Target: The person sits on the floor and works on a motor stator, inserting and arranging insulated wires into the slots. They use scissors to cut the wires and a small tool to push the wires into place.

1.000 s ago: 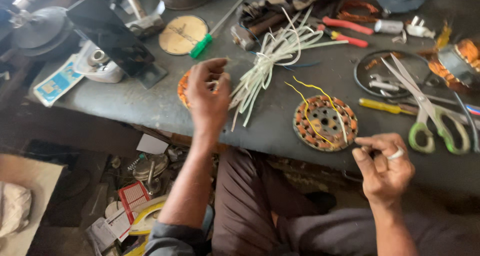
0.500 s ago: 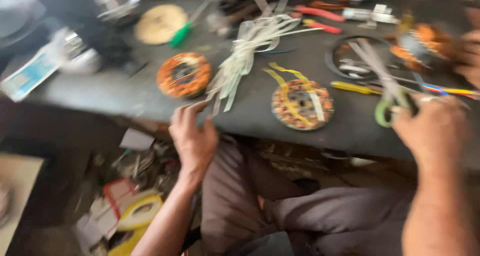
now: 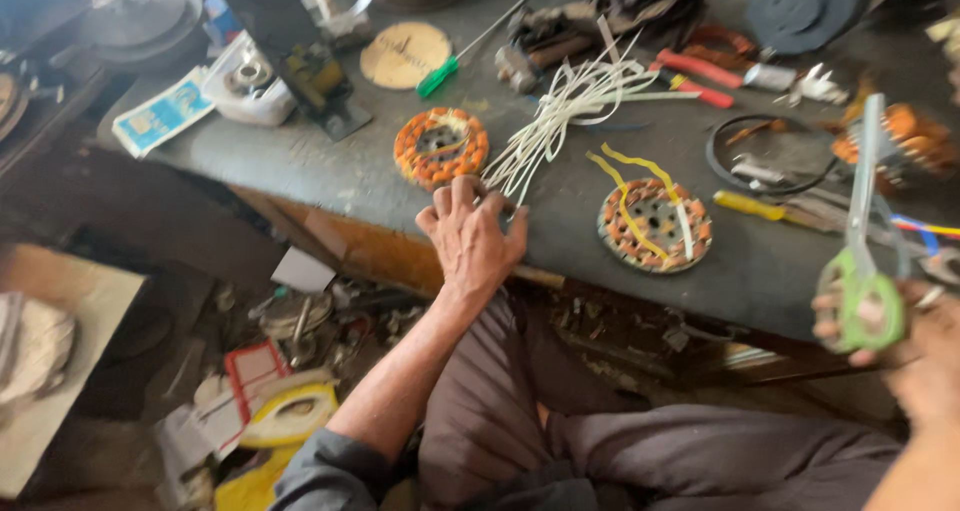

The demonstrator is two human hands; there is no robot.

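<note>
Your left hand (image 3: 470, 233) rests fingers spread at the bench edge (image 3: 330, 186), touching the white strips (image 3: 560, 111) at its 1 o'clock. Your right hand (image 3: 900, 336), at 3 o'clock off the bench, grips green-handled scissors (image 3: 860, 271) upright.

We see scissors and a bundle of white sleeving strips.

The green-handled scissors (image 3: 860, 271) stand upright, blades closed and pointing up, off the counter's near edge. The white strips (image 3: 570, 106) lie fanned across the grey counter (image 3: 320, 161), their near ends gathered together.
</note>
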